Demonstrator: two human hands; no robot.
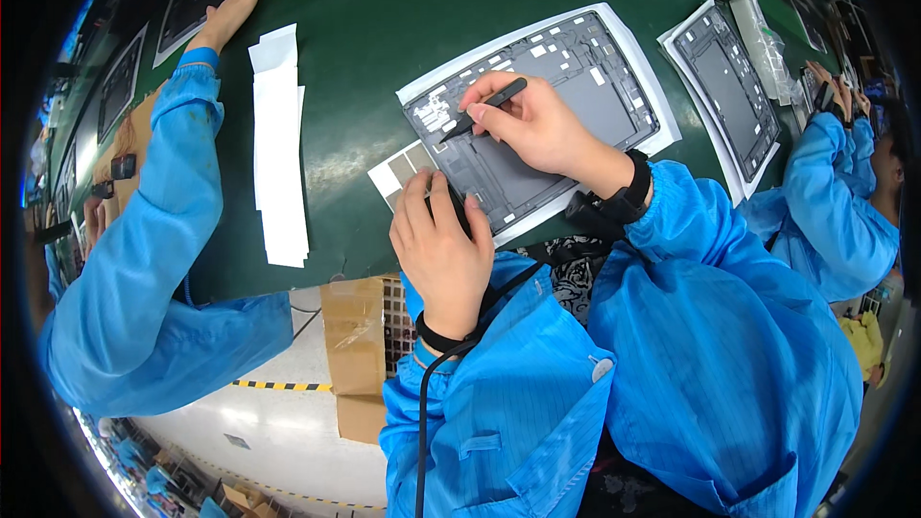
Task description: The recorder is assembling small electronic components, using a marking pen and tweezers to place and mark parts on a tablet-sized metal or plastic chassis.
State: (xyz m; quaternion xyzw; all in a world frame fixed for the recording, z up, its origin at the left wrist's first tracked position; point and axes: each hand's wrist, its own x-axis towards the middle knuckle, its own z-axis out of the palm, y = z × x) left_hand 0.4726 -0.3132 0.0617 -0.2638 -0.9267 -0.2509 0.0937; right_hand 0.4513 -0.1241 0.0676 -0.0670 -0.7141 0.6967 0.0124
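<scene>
On the far left a co-worker's blue sleeve [144,230] stretches across the green bench [355,58], that person's hand [235,5] resting on another dark frame at the top edge. Just right of it lies a stack of white paper strips [278,149], loose on the bench and untouched.

Next comes the person's own left hand [443,249], fingers curled and pressed down on the near left corner of the dark grey tablet back frame [547,105], which sits on a white sheet in the middle of the bench. Just beside that hand, a small sheet of grey adhesive pads [401,171] lies by the frame's corner.

The right hand [537,125] pinches black tweezers [484,107] between thumb and fingers, the tip touching the frame's upper left area among several small white pieces. I cannot tell whether the tip carries a pad.

As a judgement, the work is partway: some white and grey pieces already sit in the frame, one spot is being tended, and pads on the sheet seem to remain.

Further right a second frame [731,86] waits on its white sheet, and another person's hands [835,86] work at the far right edge
</scene>
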